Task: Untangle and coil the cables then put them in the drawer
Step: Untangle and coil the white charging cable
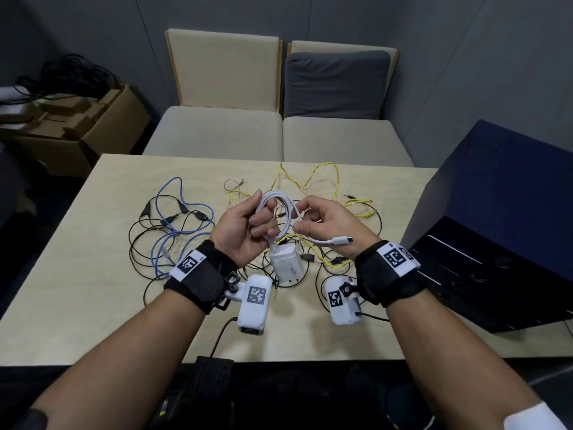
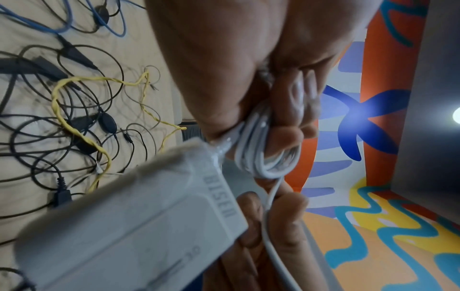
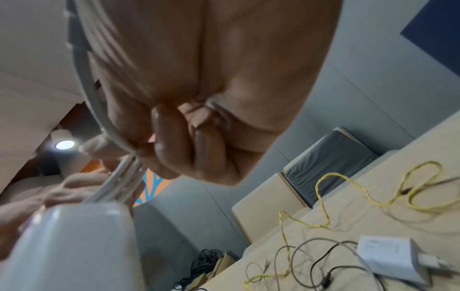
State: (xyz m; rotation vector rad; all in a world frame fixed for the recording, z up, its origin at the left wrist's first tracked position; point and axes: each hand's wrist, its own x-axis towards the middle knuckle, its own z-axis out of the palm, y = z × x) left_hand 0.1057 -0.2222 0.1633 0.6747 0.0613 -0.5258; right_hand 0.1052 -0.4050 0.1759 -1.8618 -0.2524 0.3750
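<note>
grey padded walls and two beige cushioned seats (image 1: 217, 131) sit beyond a pale wooden table (image 1: 77, 293) strewn with loose leads. lifted over the middle of that table, the left hand (image 1: 245, 226) has its fingers curled round a white charging cable wound into a small coil (image 1: 279, 212), and a white cube-shaped plug adapter (image 1: 286, 263) hangs just below that hand. the right hand (image 1: 325, 221) pinches the free tail of the same cable close beside the coil, with the white usb-c plug end (image 1: 341, 240) sticking out to the right past the wrist. by my reading, the coiling of this first cable is nearly finished and only the short tail is left to deal with.

to do it well, the left hand should keep the loops stacked and not let them slide, while the right hand lays the tail round the bundle snugly and tucks the plug under a loop so it holds. pulling hard could kink the lead at the adapter.

a twisted yellow wire (image 1: 310, 178) lies at the far side, a thin blue cable (image 1: 183, 209) and tangled black cables (image 1: 145, 237) to the left, all not yet sorted. a dark navy drawer cabinet (image 1: 496, 218) stands at the right edge of the table, its drawer (image 1: 465, 259) seemingly pulled open toward the near side, ready for the coil.
</note>
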